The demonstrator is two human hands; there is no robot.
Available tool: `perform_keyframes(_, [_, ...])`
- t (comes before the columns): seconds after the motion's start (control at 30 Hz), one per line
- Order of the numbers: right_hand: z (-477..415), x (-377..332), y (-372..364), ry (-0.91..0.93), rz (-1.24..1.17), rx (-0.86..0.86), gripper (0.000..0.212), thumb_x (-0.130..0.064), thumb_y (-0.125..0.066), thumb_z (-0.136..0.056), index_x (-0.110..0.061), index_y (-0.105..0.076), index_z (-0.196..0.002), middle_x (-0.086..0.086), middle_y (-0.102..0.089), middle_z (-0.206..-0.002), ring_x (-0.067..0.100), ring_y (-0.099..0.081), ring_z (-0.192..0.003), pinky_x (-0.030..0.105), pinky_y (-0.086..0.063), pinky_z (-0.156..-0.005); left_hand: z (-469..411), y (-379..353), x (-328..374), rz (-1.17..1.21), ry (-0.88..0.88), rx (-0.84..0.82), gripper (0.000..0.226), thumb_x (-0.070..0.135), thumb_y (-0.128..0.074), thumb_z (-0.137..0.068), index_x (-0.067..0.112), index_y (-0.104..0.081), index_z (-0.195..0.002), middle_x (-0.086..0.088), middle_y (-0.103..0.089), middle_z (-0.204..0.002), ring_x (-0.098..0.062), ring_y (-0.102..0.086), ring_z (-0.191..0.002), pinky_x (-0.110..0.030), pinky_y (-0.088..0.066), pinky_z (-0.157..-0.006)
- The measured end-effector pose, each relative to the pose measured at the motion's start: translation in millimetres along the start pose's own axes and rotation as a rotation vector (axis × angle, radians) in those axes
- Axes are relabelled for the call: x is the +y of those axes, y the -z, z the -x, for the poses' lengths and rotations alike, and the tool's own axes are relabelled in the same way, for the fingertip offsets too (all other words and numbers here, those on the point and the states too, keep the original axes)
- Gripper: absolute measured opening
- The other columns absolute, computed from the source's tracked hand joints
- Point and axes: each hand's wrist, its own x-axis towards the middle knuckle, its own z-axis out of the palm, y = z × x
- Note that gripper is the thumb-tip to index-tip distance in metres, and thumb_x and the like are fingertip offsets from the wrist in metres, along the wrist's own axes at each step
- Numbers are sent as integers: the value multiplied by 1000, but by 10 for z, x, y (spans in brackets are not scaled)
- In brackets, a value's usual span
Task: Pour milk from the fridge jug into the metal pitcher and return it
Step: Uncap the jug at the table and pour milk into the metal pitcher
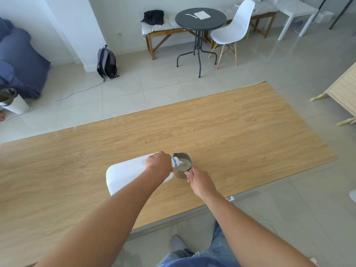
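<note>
A white plastic milk jug (125, 174) with a blue ring at its neck lies tipped to the right above the wooden table (231, 132). My left hand (159, 163) is shut around the jug near its neck. White milk runs from the spout into the small metal pitcher (183, 163), which stands upright on the table and holds milk. My right hand (200, 183) grips the pitcher's handle at its near side. No cap shows on the jug.
Beyond the table's far edge stand a round dark table (200, 18), a white chair (233, 31) and a wooden bench (165, 33). A backpack (107, 62) leans on a pillar. A white bin (13, 102) is at far left, a wicker frame (342, 89) at right.
</note>
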Motion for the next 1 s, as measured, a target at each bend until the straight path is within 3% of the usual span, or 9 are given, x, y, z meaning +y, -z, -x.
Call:
perform_keyframes(0.3, [-2, 11, -4, 15, 23, 10, 28, -35, -47, -116, -20, -62, -98, -3, -73, -88, 24, -75, -79, 50, -63, -74, -13, -1, 11, -17, -5, -7, 64, 66, -66, -100, 11, -69, -133, -2, -73, -125, -23, -74, -117, -29, -46, -77])
perform_keyframes(0.53, [-15, 10, -7, -4, -17, 3, 34, -46, -48, -115, -22, -61, -95, -1, -75, -90, 25, -75, -82, 51, -63, -78, -13, 6, 16, -34, -18, 20, 64, 66, -66, -101, 12, -67, -136, -2, -72, -131, -23, -73, -122, -29, -45, -79])
perform_keyframes(1.0, [-10, 0, 4, 0, -9, 1, 32, -39, -48, -116, -19, -64, -98, -11, -71, -83, 19, -74, -78, 49, -63, -76, -29, -1, 9, -30, -15, 7, 65, 66, -66, -100, 12, -68, -135, -2, -72, -129, -23, -74, -119, -29, -47, -79])
